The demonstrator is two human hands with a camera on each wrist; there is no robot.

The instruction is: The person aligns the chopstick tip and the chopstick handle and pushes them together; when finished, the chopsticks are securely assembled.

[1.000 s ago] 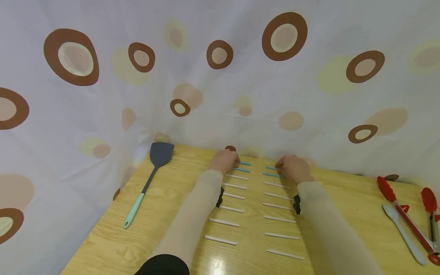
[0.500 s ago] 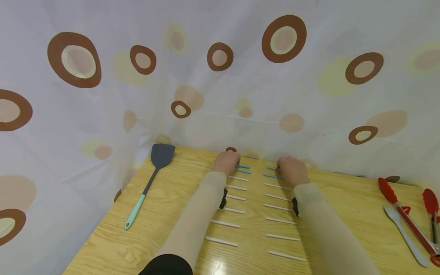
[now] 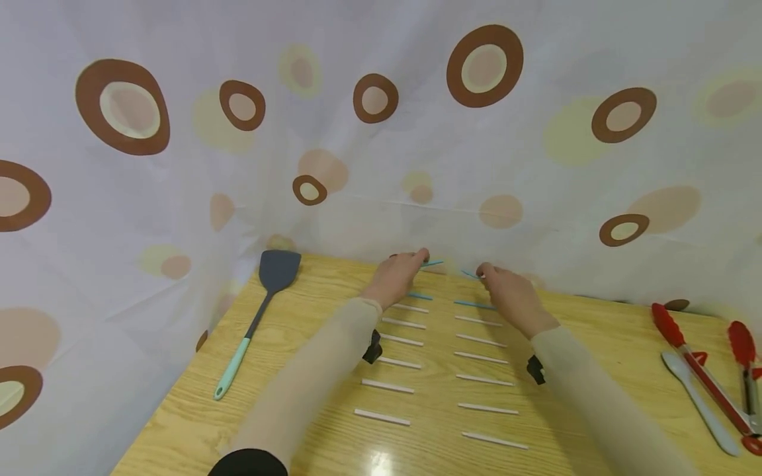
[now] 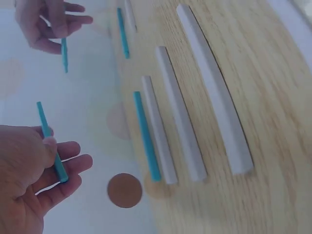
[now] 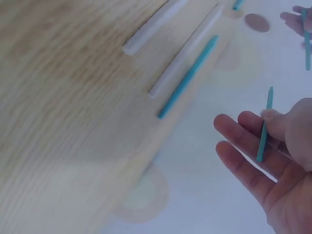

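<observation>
My left hand [image 3: 395,276] pinches a thin blue stick [image 4: 59,168] between thumb and fingers, raised over the far table edge. Likewise my right hand [image 3: 513,297] holds another blue stick [image 5: 263,136] under its thumb, its other fingers spread. In the head view the inner ends of both held sticks point toward each other across a gap. On the table below, one blue stick [image 3: 420,296] lies at the top of the left column and another blue stick [image 3: 474,305] tops the right column. White sticks [image 3: 382,417] lie in rows beneath them in both columns.
A dark spatula with a mint handle [image 3: 237,367] lies at the left. At the right are a grey spoon [image 3: 702,403] and red-tipped tongs [image 3: 693,363], with a second pair of tongs [image 3: 744,350]. A patterned curtain [image 3: 369,158] hangs right behind the wooden table [image 3: 583,370].
Both hands were low over the farthest blue sticks. Each has now lifted one off the table, and those top spots in the two columns no longer hold sticks.
</observation>
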